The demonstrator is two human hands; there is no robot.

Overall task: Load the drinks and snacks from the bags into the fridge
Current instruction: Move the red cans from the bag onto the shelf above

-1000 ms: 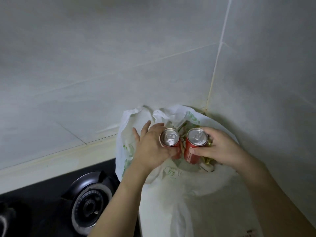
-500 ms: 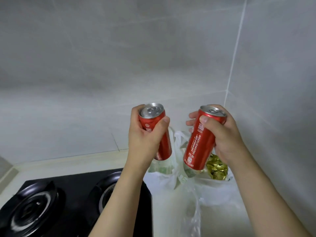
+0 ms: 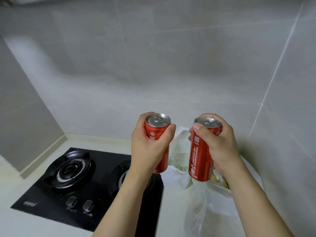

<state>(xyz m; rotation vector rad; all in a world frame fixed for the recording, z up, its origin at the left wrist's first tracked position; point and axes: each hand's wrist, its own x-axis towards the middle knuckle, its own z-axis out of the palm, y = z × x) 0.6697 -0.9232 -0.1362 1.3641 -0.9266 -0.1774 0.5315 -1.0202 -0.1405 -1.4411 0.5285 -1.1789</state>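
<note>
**Both cans lifted further clear of bag; view swung toward stove**

Raised since half a second ago: two red cans, now higher above the bag mouth, with more of the stove in view at 8 o'clock.

- Left hand [image 3: 150, 147]: fingers and thumb wrapped round left can [image 3: 158, 132], upright, tilted slightly. Clamped firmly, thumb across front.
- Right hand [image 3: 220, 147]: wrapped round right can [image 3: 200, 158], thumb near rim, lower half of can exposed. Clamped on upper body only.
- Cans: side by side, apart, not touching, at centre of view.
- White plastic bag [image 3: 205, 209]: on counter at 5 o'clock, mouth open beneath right can; more contents inside, indistinct.
- Gas stove [image 3: 77, 182]: black, two burners, at 8 o'clock, directly below left forearm.
- Fridge: not in view.

Risks noted:
- Slip of right can from high grip, smooth metal; fall into bag or onto counter, denting.
- Cans knocking together during turn toward fridge.
- Snag of loose bag film on right wrist, dragging bag and remaining items off counter.
- Both hands occupied: no free hand for fridge door.
</note>
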